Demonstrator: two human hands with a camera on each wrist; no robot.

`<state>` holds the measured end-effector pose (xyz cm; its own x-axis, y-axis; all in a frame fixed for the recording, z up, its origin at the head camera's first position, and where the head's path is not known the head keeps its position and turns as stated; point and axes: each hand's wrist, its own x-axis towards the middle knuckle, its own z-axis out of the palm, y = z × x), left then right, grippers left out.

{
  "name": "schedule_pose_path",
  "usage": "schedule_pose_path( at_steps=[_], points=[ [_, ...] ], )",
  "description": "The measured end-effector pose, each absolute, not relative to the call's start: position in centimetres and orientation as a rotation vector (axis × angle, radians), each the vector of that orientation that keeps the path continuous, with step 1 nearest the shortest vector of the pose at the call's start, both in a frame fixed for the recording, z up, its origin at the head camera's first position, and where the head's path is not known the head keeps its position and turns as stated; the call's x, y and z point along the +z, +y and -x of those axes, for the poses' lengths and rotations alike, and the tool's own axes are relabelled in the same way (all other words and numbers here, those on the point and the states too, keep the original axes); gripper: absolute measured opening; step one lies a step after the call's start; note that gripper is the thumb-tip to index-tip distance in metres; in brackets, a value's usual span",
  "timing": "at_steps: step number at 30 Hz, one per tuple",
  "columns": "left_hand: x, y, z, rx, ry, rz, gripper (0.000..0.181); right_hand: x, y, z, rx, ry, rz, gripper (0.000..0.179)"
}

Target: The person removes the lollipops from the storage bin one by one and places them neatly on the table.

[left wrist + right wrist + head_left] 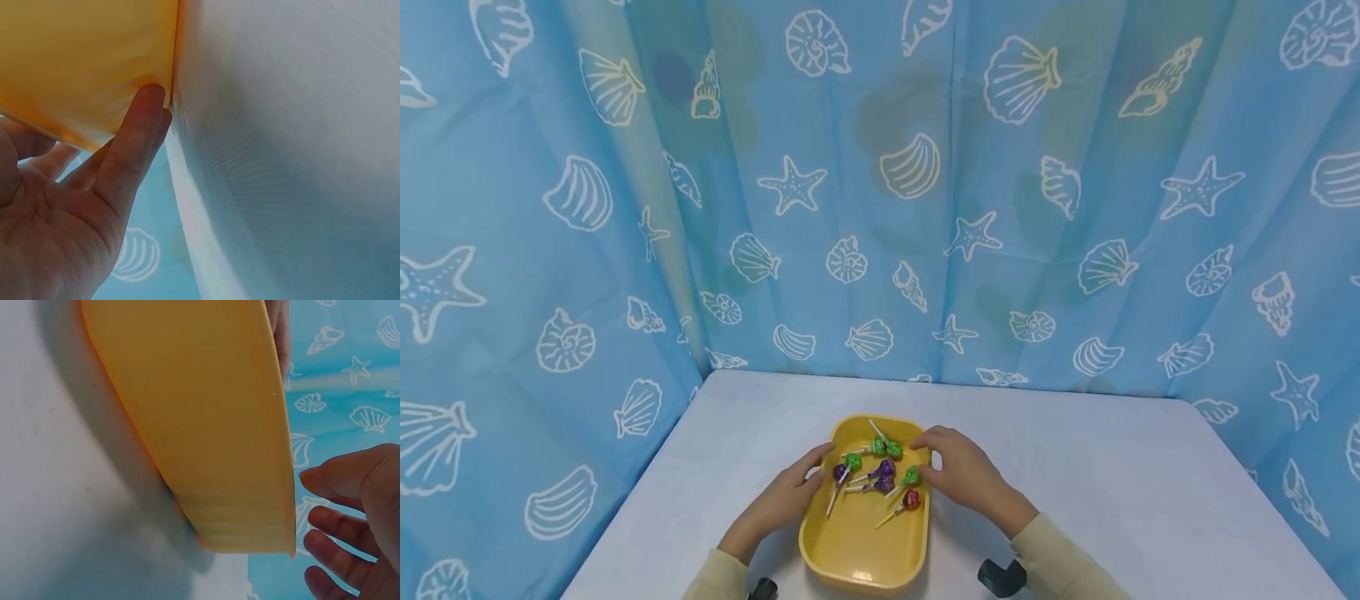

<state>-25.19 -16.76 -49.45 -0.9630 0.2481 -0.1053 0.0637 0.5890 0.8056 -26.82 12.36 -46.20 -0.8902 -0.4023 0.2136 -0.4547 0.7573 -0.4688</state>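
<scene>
A yellow tray [865, 542] with rounded corners sits on the table with several lollipops in it. Green-wrapped lollipops [912, 476] lie toward its far end, among purple-wrapped lollipops [883, 482]. One red-wrapped lollipop [912, 500] is near the right wall. My left hand [786, 497] is at the tray's left side, its straight fingers [134, 140] against the outer wall and its thumb by the rim. On the opposite side, my right hand [966, 471] has its fingers loosely spread; a gap separates them from the rim in the right wrist view.
The white table [1112, 492] stretches out on both sides of the tray. A blue curtain [880, 217] with shell and starfish prints hangs behind it and along the sides. Dark wrist devices [1002, 577] show near both sleeves.
</scene>
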Motion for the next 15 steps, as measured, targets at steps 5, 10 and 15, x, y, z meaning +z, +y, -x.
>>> schedule_pose_path(
  at_steps=[5,10,15],
  points=[
    [-49.3,-16.8,25.3,1.325,2.621,-0.27,0.047,-45.9,11.7,27.5,0.765,-2.923,-0.747,0.029],
    [-49.3,-17.0,25.1,1.334,2.584,-0.267,0.047,-46.1,11.2,27.7,0.665,-2.968,-0.77,0.03],
    [-49.4,-16.9,25.2,1.339,2.578,-0.274,0.047,-46.0,10.7,27.6,0.559,-2.967,-0.778,0.029]
  ],
)
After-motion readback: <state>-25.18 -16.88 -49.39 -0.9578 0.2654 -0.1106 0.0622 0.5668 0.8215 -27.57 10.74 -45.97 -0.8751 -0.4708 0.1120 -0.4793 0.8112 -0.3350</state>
